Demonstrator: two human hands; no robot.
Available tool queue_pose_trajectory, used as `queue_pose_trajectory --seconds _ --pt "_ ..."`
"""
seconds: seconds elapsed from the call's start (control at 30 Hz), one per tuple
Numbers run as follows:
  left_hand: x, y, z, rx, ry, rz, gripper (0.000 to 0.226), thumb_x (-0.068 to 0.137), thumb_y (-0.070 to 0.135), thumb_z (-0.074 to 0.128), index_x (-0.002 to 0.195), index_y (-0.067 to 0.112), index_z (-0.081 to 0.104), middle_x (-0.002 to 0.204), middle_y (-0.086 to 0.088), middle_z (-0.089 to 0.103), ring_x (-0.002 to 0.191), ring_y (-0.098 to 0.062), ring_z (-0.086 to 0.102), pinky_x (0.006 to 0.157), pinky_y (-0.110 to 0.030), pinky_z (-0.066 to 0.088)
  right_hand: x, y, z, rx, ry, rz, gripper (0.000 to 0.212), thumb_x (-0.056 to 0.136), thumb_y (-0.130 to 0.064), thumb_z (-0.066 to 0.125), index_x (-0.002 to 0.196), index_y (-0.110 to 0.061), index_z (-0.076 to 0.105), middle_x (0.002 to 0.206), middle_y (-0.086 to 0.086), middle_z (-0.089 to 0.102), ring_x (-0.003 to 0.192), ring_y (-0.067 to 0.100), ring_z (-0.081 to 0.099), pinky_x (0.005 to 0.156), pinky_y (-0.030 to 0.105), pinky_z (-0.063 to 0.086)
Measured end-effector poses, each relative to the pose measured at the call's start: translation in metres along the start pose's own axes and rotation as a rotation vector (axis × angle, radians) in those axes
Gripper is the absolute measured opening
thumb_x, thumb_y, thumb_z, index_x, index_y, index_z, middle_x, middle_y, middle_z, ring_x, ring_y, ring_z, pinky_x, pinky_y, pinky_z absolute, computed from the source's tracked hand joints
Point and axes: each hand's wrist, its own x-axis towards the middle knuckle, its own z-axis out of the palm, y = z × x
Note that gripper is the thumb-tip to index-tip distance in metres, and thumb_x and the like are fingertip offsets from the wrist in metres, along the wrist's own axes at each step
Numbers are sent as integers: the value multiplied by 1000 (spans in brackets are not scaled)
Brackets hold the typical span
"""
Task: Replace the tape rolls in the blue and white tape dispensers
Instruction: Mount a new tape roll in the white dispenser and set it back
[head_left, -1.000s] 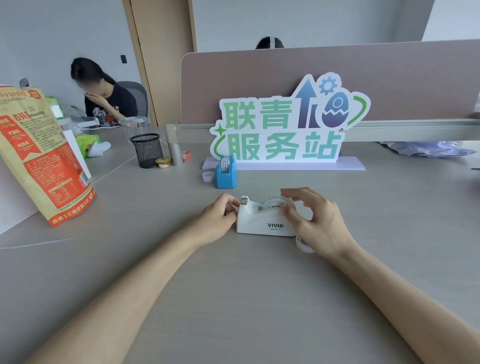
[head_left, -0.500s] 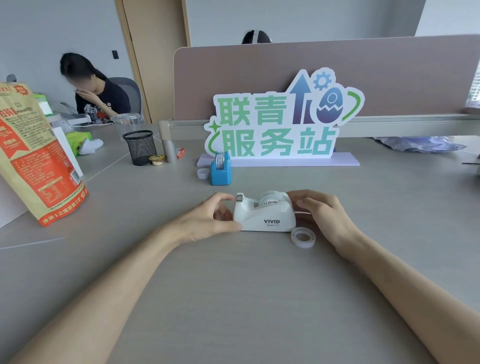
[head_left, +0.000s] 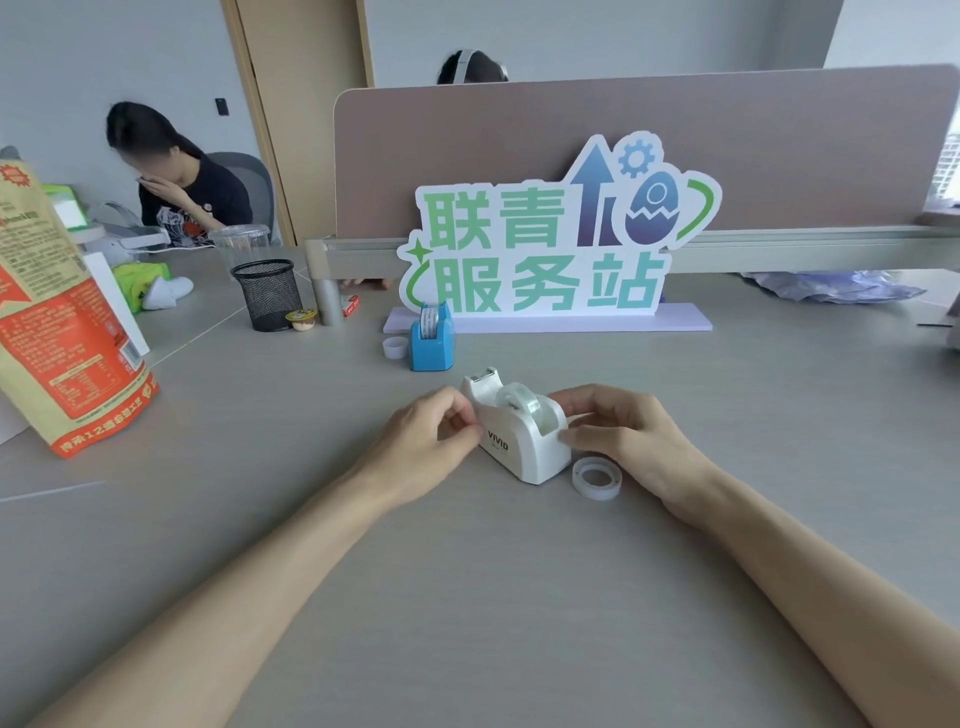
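The white tape dispenser (head_left: 522, 439) sits mid-desk, turned at an angle with its cutter end pointing away from me, and a clear tape roll (head_left: 522, 402) rests in its slot. My left hand (head_left: 428, 441) pinches its left side near the front. My right hand (head_left: 618, 434) holds its right rear corner with thumb and fingers. A loose clear tape roll (head_left: 597, 478) lies flat on the desk just right of the dispenser, below my right hand. Farther back stands the blue tape dispenser (head_left: 431, 340) with a roll in it, and a small white ring (head_left: 396, 347) lies at its left.
A green and blue sign (head_left: 550, 244) on a lilac base stands behind the dispensers. A large orange and tan bag (head_left: 57, 312) leans at the left. A black mesh pen cup (head_left: 267, 293) and small items sit back left. A person sits at the far left desk.
The white dispenser has been rotated from side-on to angled, cutter end away from me. Both hands stayed on it and turned with it. The loose roll stayed on the desk.
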Motion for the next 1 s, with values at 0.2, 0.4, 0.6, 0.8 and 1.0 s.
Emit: queue_pose_trajectory --seconds 0.2,0.4,0.6,0.8,1.0 --pt "-2 4 -7 -106 -233 -39 33 81 32 57 114 32 56 115 19 60 114 1 52 95 -22 41 3 2 6 -34 29 27 40 72 -7 83 109 -16 69 109 13 68 72 16 59 52 19 44" --pt "-4 0 -4 -103 -229 48 55 75 34 74 126 30 54 121 20 62 113 7 54 98 -18 41 4 7 13 -197 73 -17 52 67 -29 87 113 -26 63 99 -1 67 83 15 63 71 23 49" --pt "-2 0 7 70 -103 53 41 81 44 69 120 36 59 120 23 65 114 1 57 98 -26 46 10 10 13 -341 112 -48 59 72 -36 83 126 -27 59 110 -4 64 99 11 63 84 22 49" --pt "23 -1 22 147 -84 31 35 92 41 55 125 33 54 119 6 69 110 -20 62 93 -38 50 43 16 14 -443 142 -54 67 80 -42 74 140 -26 50 119 -3 64 100 9 62 72 9 43" --pt "60 -1 33 164 -62 -73 32 97 33 49 127 23 50 121 -7 63 108 -30 58 79 -31 44 88 22 9 -431 129 29 65 80 -47 71 138 -29 50 109 -5 73 105 13 61 85 22 40"
